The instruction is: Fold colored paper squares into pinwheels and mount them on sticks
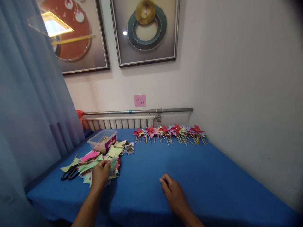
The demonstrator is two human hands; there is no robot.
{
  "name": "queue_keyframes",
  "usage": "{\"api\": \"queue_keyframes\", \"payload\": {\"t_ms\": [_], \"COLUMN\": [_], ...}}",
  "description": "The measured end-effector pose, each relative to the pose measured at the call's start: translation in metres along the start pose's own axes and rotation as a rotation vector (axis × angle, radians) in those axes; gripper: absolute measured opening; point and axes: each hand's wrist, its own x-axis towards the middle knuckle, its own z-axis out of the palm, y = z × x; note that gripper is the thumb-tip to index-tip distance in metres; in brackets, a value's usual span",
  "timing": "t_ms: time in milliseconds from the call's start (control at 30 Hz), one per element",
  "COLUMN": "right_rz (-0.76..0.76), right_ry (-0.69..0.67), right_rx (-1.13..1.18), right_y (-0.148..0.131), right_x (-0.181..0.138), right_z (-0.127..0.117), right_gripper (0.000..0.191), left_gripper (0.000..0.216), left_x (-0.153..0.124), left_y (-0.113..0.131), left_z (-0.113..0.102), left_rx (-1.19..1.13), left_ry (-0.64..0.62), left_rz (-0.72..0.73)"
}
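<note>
My left hand (100,174) rests on a pile of coloured paper pieces (94,162) at the left of the blue table (189,170), its fingers curled and pinching the top sheets. My right hand (172,191) lies on the bare blue cloth nearer the middle, fingers loosely curled, holding nothing I can see. A row of finished paper pinwheels (169,132) on wooden sticks lies along the far edge of the table.
A clear plastic box (102,140) with sticks stands behind the paper pile. Black scissors (69,173) lie at the pile's left edge, and a small white box (129,148) at its right. A curtain (30,104) hangs left; a radiator pipe (142,111) runs behind.
</note>
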Motion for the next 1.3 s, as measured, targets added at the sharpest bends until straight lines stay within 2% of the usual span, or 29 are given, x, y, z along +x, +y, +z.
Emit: {"api": "queue_keyframes", "payload": {"t_ms": [133, 233, 333, 433, 567, 667, 733, 833, 900, 1000, 1067, 1133, 1200, 1300], "right_rz": [0.053, 0.123, 0.180, 0.284, 0.296, 0.328, 0.369, 0.383, 0.359, 0.337, 0.340, 0.347, 0.353, 0.363], "right_ry": [-0.041, -0.078, -0.124, -0.145, -0.232, -0.160, -0.124, -0.145, -0.163, -0.160, -0.146, -0.130, -0.113, -0.101], "right_rx": [0.077, 0.231, 0.484, 0.784, 1.047, 1.118, 1.116, 1.119, 1.121, 1.089, 1.047, 1.010, 0.987, 0.959], "right_y": [0.006, 0.005, -0.005, -0.015, -0.015, -0.004, 0.004, 0.012, 0.015, 0.019, 0.020, 0.020, 0.020, 0.021], "right_x": [0.004, 0.021, 0.049, 0.079, 0.105, 0.119, 0.127, 0.136, 0.139, 0.139, 0.139, 0.139, 0.139, 0.140], "right_z": [0.001, 0.008, 0.020, 0.033, 0.042, 0.040, 0.036, 0.029, 0.027, 0.029, 0.032, 0.035, 0.037, 0.038], "right_gripper": [0.034, 0.037, 0.047, 0.059, 0.042, 0.027, 0.023, 0.029, 0.034, 0.040, 0.040, 0.039, 0.038, 0.041], "left_gripper": [0.035, 0.035, 0.032, 0.030, 0.027, 0.022, 0.022, 0.017, 0.018, 0.037, 0.045, 0.045, 0.044, 0.043], "left_x": [-0.005, -0.015, -0.031, -0.050, -0.065, -0.053, -0.033, 0.004, 0.022, 0.031, 0.026, 0.018, 0.014, 0.013], "left_y": [0.017, 0.039, 0.061, 0.076, 0.082, 0.086, 0.093, 0.102, 0.102, 0.090, 0.078, 0.071, 0.069, 0.072], "left_z": [0.011, 0.032, 0.062, 0.093, 0.121, 0.125, 0.124, 0.129, 0.139, 0.159, 0.167, 0.171, 0.171, 0.171], "left_rx": [-0.169, -0.249, -0.236, -0.134, 0.039, 0.027, -0.017, -0.101, -0.253, -0.601, -0.779, -0.846, -0.847, -0.822], "left_ry": [0.071, 0.028, -0.063, -0.145, -0.210, -0.263, -0.252, -0.227, -0.320, -0.556, -0.696, -0.781, -0.792, -0.730], "left_rz": [0.027, 0.076, 0.214, 0.441, 0.680, 0.744, 0.688, 0.464, 0.236, -0.084, -0.145, -0.134, -0.145, -0.196]}}
